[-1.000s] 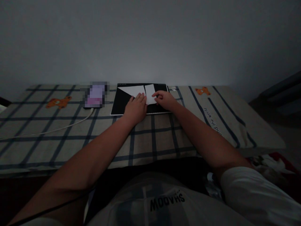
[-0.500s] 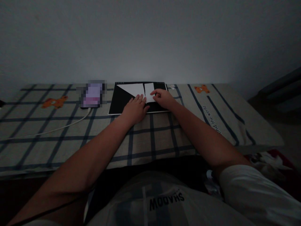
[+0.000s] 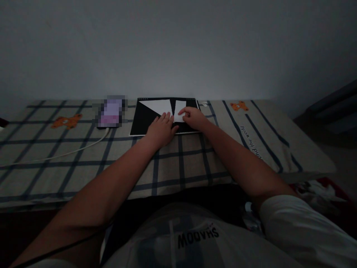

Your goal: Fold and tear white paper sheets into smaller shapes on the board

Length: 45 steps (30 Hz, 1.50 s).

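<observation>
A black board (image 3: pixel 141 124) with small holes along its far edge lies on the cloth against the wall. On it are two white paper pieces: a triangular one (image 3: pixel 158 106) at left and a smaller four-sided one (image 3: pixel 180 107) at right, with a dark wedge-shaped gap between them. My left hand (image 3: pixel 161 128) lies flat with fingers spread, its fingertips on the near corner of the triangular piece. My right hand (image 3: pixel 193 117) rests over the smaller piece, index finger stretched onto it and the other fingers curled; it grips nothing visible.
Left of the board lies a phone with a blurred screen (image 3: pixel 111 111) and a white cable (image 3: pixel 83 146). A checked tablecloth (image 3: pixel 167 163) with orange bear prints covers the table. A clear bottle (image 3: pixel 251 219) stands below the near edge, and a red container (image 3: pixel 341 191) with crumpled white material is at right.
The smaller white piece has slid to the right under my right index finger, widening the gap beside the triangular piece. My left hand has stayed in place on the board.
</observation>
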Each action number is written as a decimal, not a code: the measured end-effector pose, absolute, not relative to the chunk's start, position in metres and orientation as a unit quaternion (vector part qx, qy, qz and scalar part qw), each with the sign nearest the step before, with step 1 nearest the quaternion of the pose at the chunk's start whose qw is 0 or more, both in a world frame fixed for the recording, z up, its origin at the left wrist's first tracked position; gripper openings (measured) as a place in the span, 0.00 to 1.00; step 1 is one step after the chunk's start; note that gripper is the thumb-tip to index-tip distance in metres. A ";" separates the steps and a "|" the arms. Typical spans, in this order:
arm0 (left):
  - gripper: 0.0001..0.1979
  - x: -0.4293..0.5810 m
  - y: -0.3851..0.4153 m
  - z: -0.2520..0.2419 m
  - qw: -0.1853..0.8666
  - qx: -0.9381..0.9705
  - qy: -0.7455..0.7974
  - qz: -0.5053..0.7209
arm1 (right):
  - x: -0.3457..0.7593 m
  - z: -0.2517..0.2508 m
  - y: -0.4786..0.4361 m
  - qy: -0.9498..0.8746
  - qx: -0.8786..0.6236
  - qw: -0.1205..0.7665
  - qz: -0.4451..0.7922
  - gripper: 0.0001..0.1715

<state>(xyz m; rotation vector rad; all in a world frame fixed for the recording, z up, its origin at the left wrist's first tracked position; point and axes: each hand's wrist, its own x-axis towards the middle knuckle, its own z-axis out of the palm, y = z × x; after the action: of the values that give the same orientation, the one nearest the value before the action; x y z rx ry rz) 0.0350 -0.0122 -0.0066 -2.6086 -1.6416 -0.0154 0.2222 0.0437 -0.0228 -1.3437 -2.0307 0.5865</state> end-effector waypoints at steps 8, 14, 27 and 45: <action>0.34 0.036 -0.014 -0.011 0.040 -0.842 -0.538 -0.018 | 0.222 -0.018 0.043 -0.763 -0.516 0.319 0.223 0.21; 0.35 0.032 -0.010 -0.017 0.045 -0.842 -0.536 -0.037 | 0.223 -0.019 0.044 -0.752 -0.513 0.332 0.249 0.18; 0.29 0.034 -0.013 -0.012 0.042 -0.855 -0.513 -0.072 | 0.225 -0.021 0.048 -0.736 -0.525 0.348 0.247 0.16; 0.29 0.036 -0.012 -0.009 0.037 -0.851 -0.524 -0.024 | 0.228 -0.017 0.047 -0.747 -0.540 0.304 0.241 0.15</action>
<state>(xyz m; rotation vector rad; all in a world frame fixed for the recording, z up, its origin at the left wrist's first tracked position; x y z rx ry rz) 0.0359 -0.0124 -0.0086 -2.6117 -1.6088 -0.0744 0.2279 0.0473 -0.0174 -1.4304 -1.9795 0.6376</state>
